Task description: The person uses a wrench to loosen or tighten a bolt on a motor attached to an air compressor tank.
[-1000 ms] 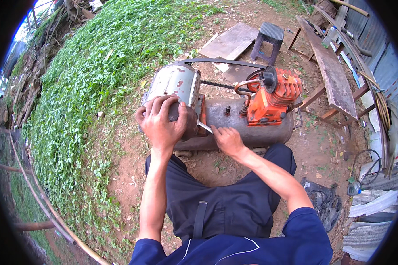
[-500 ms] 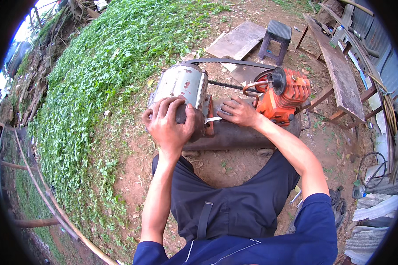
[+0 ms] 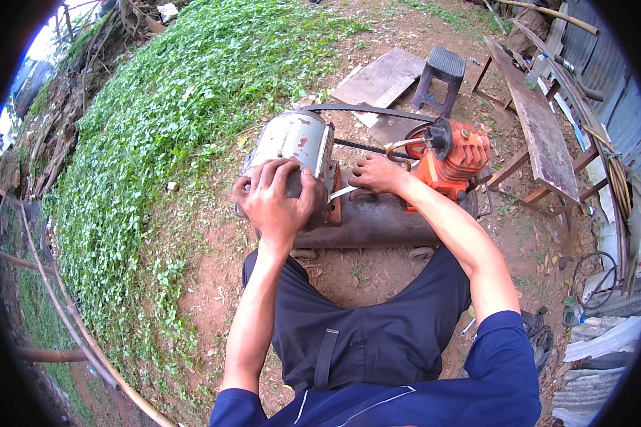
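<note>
Your right hand grips the silver wrench beside the electric motor; your left hand lies spread over the motor's near end. The handle has swung away from you — probably one turning stroke — above the tank.

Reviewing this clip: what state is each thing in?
Left hand: curled over the motor's near end
Right hand: curled at the wrench-like tool's right end
Silver wrench-like tool: slanted, left end against the motor's mount area
Electric motor: paint chipped
Drive belt: fitted between motor and pump
Orange compressor pump: mounted on tank
Air tank: lying horizontally
Plastic stool: upright
Wooden bench: standing, surface worn
</note>
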`<act>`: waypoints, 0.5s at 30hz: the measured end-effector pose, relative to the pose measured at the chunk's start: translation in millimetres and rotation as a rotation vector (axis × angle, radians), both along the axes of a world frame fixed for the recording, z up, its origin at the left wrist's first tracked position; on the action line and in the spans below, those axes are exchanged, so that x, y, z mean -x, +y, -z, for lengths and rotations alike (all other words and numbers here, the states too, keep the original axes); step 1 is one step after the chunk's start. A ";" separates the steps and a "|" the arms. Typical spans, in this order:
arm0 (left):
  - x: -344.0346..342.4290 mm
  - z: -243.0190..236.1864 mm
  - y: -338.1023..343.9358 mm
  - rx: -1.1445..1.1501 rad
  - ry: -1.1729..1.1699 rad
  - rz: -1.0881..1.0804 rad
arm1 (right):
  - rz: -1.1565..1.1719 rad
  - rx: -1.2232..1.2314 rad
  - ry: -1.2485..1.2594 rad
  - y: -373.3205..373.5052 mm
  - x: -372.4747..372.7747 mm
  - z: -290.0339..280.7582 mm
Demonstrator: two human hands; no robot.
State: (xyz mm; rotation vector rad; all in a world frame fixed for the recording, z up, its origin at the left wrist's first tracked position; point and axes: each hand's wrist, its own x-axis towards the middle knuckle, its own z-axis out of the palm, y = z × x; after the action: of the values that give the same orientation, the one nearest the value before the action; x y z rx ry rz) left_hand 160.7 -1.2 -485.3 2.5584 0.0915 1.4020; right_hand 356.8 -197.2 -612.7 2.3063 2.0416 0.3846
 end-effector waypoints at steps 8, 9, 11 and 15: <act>0.4 1.8 2.0 -0.006 -0.029 0.031 | 0.131 0.184 0.080 4.4 -4.9 -4.0; 1.3 1.8 3.9 -0.006 -0.030 0.035 | 0.118 0.160 0.055 6.0 -2.4 -8.8; 1.9 2.1 4.6 -0.012 -0.028 0.037 | 0.102 0.117 0.007 1.6 1.8 -18.9; 1.8 1.2 3.8 -0.018 -0.028 0.046 | 0.235 0.103 0.094 4.9 17.6 -29.8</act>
State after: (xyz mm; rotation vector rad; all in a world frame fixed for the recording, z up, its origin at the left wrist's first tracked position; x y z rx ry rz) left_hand 158.9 2.6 -486.4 2.5379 0.0154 1.4277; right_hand 339.2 -192.3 -582.9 2.5051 1.7517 0.1593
